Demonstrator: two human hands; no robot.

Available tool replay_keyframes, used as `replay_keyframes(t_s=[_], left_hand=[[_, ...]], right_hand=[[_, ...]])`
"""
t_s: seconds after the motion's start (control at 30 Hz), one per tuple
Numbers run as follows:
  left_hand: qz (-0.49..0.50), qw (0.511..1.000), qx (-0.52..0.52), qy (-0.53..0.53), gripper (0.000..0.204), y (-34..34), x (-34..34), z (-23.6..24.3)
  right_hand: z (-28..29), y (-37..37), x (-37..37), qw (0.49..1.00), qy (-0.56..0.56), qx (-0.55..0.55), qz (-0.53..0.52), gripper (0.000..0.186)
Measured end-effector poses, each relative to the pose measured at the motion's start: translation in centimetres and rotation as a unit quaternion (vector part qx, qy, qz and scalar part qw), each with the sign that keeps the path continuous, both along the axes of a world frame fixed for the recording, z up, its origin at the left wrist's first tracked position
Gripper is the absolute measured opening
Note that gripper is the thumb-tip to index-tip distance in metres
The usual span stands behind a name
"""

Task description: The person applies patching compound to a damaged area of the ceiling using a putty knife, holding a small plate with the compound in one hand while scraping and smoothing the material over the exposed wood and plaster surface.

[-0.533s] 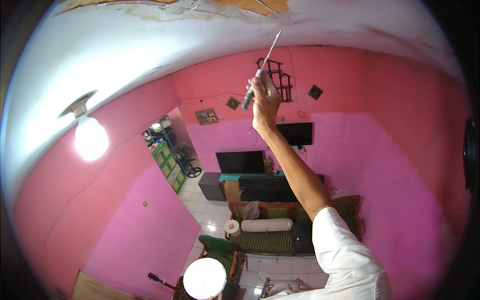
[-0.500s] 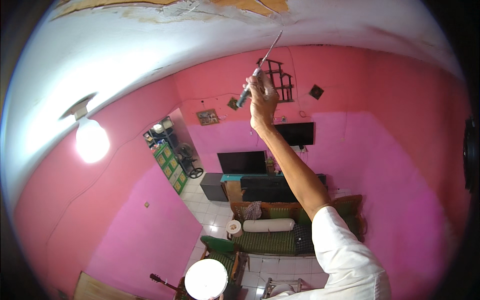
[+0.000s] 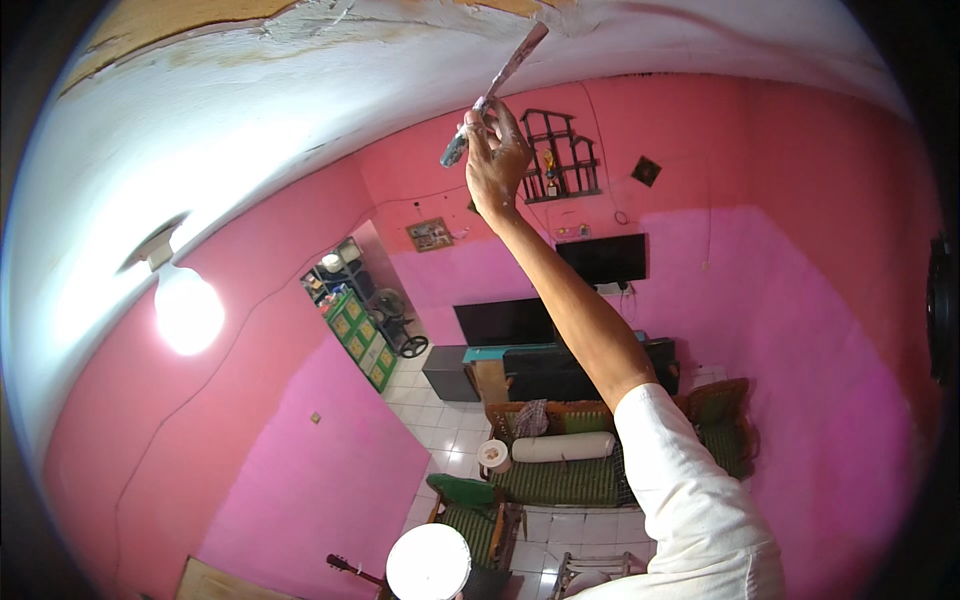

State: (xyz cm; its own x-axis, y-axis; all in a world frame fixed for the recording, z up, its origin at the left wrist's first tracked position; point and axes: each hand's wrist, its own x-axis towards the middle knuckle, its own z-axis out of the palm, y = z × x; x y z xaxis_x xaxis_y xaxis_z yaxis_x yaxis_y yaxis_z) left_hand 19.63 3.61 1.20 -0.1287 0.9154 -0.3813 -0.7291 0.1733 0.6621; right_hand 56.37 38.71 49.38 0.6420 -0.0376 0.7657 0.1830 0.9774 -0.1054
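My right hand (image 3: 497,160) is raised high toward the white ceiling, its fingers closed round the dark handle of a putty knife (image 3: 518,60). Whitish smears mark the blade and my fingers. The blade tip lies close to a torn, brownish patch of ceiling (image 3: 200,32); I cannot tell whether it touches. Low in the picture is a round white tub (image 3: 428,562), seen from above. Only a sliver of my left hand (image 3: 459,596) shows at its lower rim, with most of the fingers hidden.
A lit bulb (image 3: 190,310) hangs from the ceiling at left. Far below are a green sofa (image 3: 555,483), an armchair (image 3: 468,528), a guitar neck (image 3: 352,568) and a white bucket (image 3: 494,456). Screens (image 3: 602,259) and a dark wall shelf (image 3: 575,170) line the pink far wall.
My right hand has moved up and left with the putty knife, whose blade now shows more of its flat face. The room has shifted slightly right in view.
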Motion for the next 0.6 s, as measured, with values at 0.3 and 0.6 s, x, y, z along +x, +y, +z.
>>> replay_keyframes(t_s=[0.3, 0.6], left_hand=[[-0.068, 0.995, 0.063, -0.029, 0.047, 2.0, -0.4, -1.8], [0.004, 0.997, 0.011, -0.071, 0.039, 2.7, 3.1, 3.7]], right_hand=[[1.7, 1.5, -1.5, 0.997, -0.058, -0.042, 0.005, 0.023], [-3.7, -6.0, -0.1, 0.949, 0.023, -0.136, 0.282, 0.023]])
